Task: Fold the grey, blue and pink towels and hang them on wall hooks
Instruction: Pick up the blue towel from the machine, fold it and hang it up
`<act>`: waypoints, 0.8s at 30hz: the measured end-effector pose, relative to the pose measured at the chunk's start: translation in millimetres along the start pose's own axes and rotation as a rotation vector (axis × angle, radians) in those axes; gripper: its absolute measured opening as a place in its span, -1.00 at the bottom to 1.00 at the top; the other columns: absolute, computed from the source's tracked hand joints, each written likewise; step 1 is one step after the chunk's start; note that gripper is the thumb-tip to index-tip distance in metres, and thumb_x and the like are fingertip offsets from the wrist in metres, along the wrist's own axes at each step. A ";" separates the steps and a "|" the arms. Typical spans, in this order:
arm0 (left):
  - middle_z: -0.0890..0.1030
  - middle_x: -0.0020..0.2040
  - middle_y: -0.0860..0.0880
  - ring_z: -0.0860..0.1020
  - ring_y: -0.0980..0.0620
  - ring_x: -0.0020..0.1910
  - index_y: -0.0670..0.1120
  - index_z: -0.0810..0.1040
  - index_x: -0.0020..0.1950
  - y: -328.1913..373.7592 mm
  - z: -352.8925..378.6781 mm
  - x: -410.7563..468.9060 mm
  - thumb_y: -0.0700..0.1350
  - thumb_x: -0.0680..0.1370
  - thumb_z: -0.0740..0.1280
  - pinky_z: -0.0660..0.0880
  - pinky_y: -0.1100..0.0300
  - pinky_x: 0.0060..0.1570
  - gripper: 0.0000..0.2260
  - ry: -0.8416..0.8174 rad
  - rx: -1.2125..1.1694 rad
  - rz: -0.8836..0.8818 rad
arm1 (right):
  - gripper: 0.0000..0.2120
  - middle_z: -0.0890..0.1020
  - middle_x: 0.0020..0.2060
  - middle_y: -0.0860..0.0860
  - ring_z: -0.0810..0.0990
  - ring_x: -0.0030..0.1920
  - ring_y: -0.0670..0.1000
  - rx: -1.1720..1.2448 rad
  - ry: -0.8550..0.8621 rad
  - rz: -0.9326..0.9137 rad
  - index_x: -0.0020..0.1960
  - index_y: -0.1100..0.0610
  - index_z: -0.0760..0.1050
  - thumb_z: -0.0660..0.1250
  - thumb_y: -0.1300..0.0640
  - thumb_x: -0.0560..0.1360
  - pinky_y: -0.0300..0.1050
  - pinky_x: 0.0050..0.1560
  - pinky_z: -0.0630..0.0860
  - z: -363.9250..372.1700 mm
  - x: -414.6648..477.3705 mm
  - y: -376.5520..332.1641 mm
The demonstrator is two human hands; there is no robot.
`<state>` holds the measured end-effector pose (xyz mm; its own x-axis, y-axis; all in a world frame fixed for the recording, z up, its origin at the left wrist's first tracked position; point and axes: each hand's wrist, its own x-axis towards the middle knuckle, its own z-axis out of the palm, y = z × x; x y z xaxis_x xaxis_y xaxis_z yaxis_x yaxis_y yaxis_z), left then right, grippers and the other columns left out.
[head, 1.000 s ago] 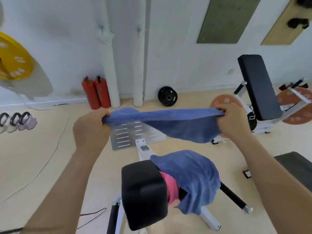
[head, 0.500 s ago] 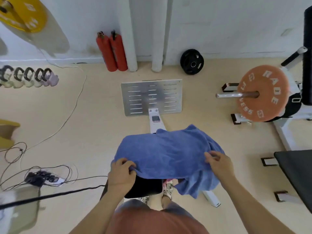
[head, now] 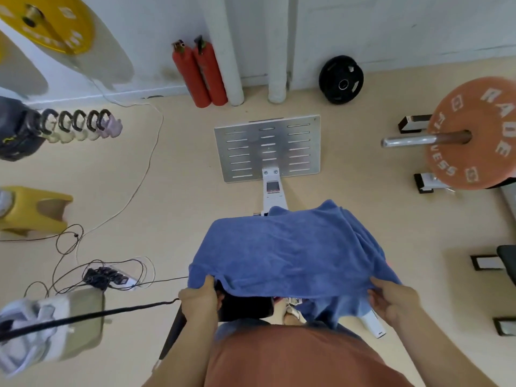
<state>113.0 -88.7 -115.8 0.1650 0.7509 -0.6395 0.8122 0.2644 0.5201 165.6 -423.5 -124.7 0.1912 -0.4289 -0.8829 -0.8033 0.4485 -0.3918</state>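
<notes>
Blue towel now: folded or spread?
Spread flat: the blue towel drapes over the black pad, left hand and right hand gripping its near edge.

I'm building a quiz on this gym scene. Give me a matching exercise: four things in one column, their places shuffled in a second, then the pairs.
Things:
1. blue towel
2. red fire extinguishers
3. black weight plate
4. orange weight plate

Places:
A. on a steel bar
B. leaning against the wall
C. gripped by the left hand and right hand
D. standing beside a white pipe

Pairs: 1-C, 2-D, 3-B, 4-A.
</notes>
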 end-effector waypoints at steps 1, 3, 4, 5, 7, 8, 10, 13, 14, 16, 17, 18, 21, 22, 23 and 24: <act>0.59 -0.22 -0.21 0.51 -0.11 -0.35 -0.28 0.52 -0.09 -0.2 1.5 5.3 -0.12 0.47 0.40 0.39 0.19 -0.43 -0.78 0.024 0.022 0.027 | -0.87 0.48 -0.33 0.15 0.43 -0.39 0.06 -0.003 0.019 -0.035 -0.06 0.30 0.46 0.33 0.45 0.44 -0.31 -0.63 0.45 0.8 -3.3 -2.5; 0.57 -0.24 -0.20 0.51 -0.18 -0.25 -0.25 0.51 -0.22 3.3 1.5 13.8 -0.20 0.43 0.39 0.40 0.14 -0.26 -0.88 0.052 0.008 0.057 | -0.81 0.46 -0.33 0.11 0.41 -0.40 0.04 -0.030 0.062 -0.134 -0.23 0.20 0.42 0.29 0.45 0.44 -0.34 -0.62 0.40 1.7 -9.6 -6.9; 0.53 -0.28 -0.15 0.48 -0.16 -0.26 -0.21 0.47 -0.28 7.9 1.5 16.4 -0.24 0.42 0.37 0.39 0.14 -0.25 -0.88 0.045 -0.029 0.060 | -0.76 0.45 -0.33 0.10 0.38 -0.42 0.03 -0.075 0.099 -0.212 -0.28 0.15 0.39 0.27 0.43 0.44 -0.29 -0.58 0.39 1.1 -10.7 -7.3; 0.48 -0.32 -0.11 0.43 -0.12 -0.29 -0.18 0.43 -0.32 14.1 2.0 16.2 -0.27 0.42 0.35 0.38 0.16 -0.28 -0.85 0.034 -0.082 0.070 | -0.75 0.43 -0.34 0.09 0.35 -0.43 0.03 -0.151 0.149 -0.304 -0.32 0.12 0.35 0.25 0.40 0.44 -0.23 -0.51 0.35 0.0 -13.9 -7.9; 0.38 -0.36 -0.04 0.32 -0.03 -0.36 -0.12 0.35 -0.33 31.1 3.5 12.8 -0.33 0.43 0.30 0.30 0.21 -0.36 -0.79 0.002 -0.202 0.115 | -0.78 0.40 -0.39 0.05 0.32 -0.42 0.05 -0.323 0.208 -0.509 -0.31 0.10 0.31 0.21 0.36 0.40 -0.17 -0.40 0.29 -0.5 -26.8 -12.6; 0.34 -0.37 -0.03 0.27 -0.01 -0.37 -0.10 0.32 -0.33 41.4 4.6 10.3 -0.36 0.42 0.27 0.25 0.22 -0.39 -0.77 -0.024 -0.259 0.154 | -0.79 0.38 -0.41 0.02 0.32 -0.41 0.06 -0.402 0.204 -0.599 -0.31 0.07 0.28 0.19 0.34 0.38 -0.15 -0.38 0.28 1.3 -35.4 -17.2; 0.26 -0.37 -0.02 0.19 -0.01 -0.35 -0.07 0.25 -0.34 69.7 6.4 0.2 -0.42 0.38 0.20 0.16 0.18 -0.40 -0.72 -0.087 -0.301 0.272 | -0.77 0.34 -0.42 -0.01 0.30 -0.38 0.05 -0.468 0.135 -0.739 -0.32 0.07 0.24 0.19 0.33 0.37 -0.13 -0.38 0.28 13.5 -55.9 -33.0; 0.20 -0.39 -0.03 0.17 0.05 -0.39 -0.07 0.17 -0.37 118.7 9.4 -36.4 -0.46 0.33 0.16 0.12 0.17 -0.41 -0.68 -0.259 -0.177 0.532 | -0.92 0.47 -0.31 0.13 0.43 -0.27 0.05 -0.344 -0.195 -0.716 -0.20 0.24 0.40 0.26 0.36 0.42 -0.10 -0.37 0.49 48.5 -97.7 -59.9; 0.21 -0.43 0.00 0.18 0.10 -0.43 -0.07 0.16 -0.39 130.3 11.6 -54.2 -0.47 0.33 0.16 0.14 0.24 -0.43 -0.66 -0.346 -0.119 0.632 | -0.95 0.47 -0.24 0.21 0.46 -0.22 0.04 -0.316 -0.340 -0.679 -0.12 0.31 0.42 0.28 0.36 0.44 -0.10 -0.34 0.54 62.2 -112.9 -64.2; 0.24 -0.50 0.12 0.20 0.18 -0.49 -0.05 0.17 -0.41 144.3 15.0 -96.3 -0.47 0.33 0.20 0.17 0.39 -0.47 -0.64 -0.574 -0.014 0.792 | -0.94 0.43 -0.22 0.25 0.48 -0.19 0.04 -0.350 -0.563 -0.682 -0.09 0.34 0.40 0.28 0.36 0.47 -0.11 -0.28 0.56 89.9 -143.1 -61.8; 0.27 -0.50 0.13 0.22 0.20 -0.47 -0.05 0.20 -0.42 146.4 16.0 -114.4 -0.44 0.30 0.23 0.21 0.40 -0.45 -0.66 -0.708 0.012 0.829 | -0.96 0.44 -0.25 0.23 0.50 -0.20 0.04 -0.351 -0.634 -0.705 -0.12 0.30 0.40 0.26 0.36 0.48 -0.09 -0.24 0.56 101.4 -156.3 -56.2; 0.32 -0.48 0.11 0.29 0.15 -0.43 -0.07 0.24 -0.42 145.6 17.7 -128.0 -0.39 0.28 0.24 0.29 0.37 -0.41 -0.73 -0.831 -0.007 0.848 | -0.98 0.48 -0.25 0.20 0.52 -0.20 0.06 -0.335 -0.668 -0.718 -0.12 0.29 0.41 0.24 0.35 0.48 -0.02 -0.19 0.56 110.0 -166.8 -50.4; 0.59 -0.30 -0.09 0.54 -0.04 -0.28 -0.22 0.52 -0.28 146.2 9.5 -141.0 -0.32 0.30 0.20 0.51 0.21 -0.25 -0.88 -1.069 -0.290 0.632 | -0.87 0.59 -0.15 0.21 0.57 -0.10 0.20 -0.191 -0.678 -0.696 -0.04 0.25 0.46 0.23 0.22 0.46 0.14 -0.01 0.55 116.2 -179.0 -44.5; 0.66 -0.20 -0.11 0.62 -0.05 -0.20 -0.24 0.61 -0.17 149.7 4.9 -140.1 -0.31 0.32 0.18 0.54 0.21 -0.19 -0.77 -1.111 -0.359 0.562 | -0.83 0.62 -0.09 0.23 0.60 0.00 0.24 -0.142 -0.702 -0.660 -0.02 0.24 0.48 0.24 0.16 0.46 0.16 0.07 0.54 113.5 -180.6 -46.5; 0.69 -0.13 -0.12 0.65 -0.03 -0.12 -0.23 0.66 -0.09 153.1 1.7 -140.2 -0.32 0.36 0.17 0.55 0.23 -0.13 -0.71 -1.123 -0.357 0.561 | -0.83 0.64 -0.05 0.23 0.61 0.07 0.25 -0.102 -0.744 -0.624 -0.02 0.23 0.49 0.26 0.13 0.48 0.16 0.13 0.54 109.6 -183.3 -49.5; 0.71 -0.11 -0.09 0.66 -0.01 -0.07 -0.17 0.69 -0.06 154.6 -0.3 -140.8 -0.35 0.42 0.17 0.55 0.25 -0.10 -0.69 -1.104 -0.320 0.611 | -0.85 0.65 -0.04 0.23 0.63 0.09 0.22 -0.060 -0.801 -0.595 -0.02 0.23 0.49 0.28 0.13 0.53 0.15 0.11 0.57 105.6 -186.5 -52.1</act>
<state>215.1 -153.3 54.8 0.9531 -0.0508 -0.2983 0.2992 0.3056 0.9040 231.5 -284.1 33.1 0.8777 0.0944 -0.4697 -0.4760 0.2832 -0.8326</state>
